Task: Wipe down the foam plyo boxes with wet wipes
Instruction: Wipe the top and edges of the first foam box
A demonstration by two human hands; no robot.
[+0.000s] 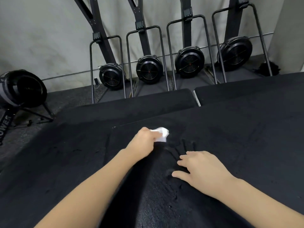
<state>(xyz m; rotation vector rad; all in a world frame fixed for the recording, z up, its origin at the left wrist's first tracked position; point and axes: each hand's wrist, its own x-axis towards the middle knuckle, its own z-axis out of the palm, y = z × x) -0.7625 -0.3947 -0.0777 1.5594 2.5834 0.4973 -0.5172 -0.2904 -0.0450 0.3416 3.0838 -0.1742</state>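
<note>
Wipe (pixel 162 134), bunched in the left hand (pixel 144 139), may slip loose; the right hand (pixel 199 168), fingers spread, presses the box (pixel 238 137).

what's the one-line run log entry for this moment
left hand: grips wet wipe on foam plyo box top | right hand: flat on box, fingers spread | phase: wiping

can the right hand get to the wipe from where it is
Probably yes: the right hand rests flat on the box top, with only bare surface between it and the wipe gripped by the left hand.
</note>
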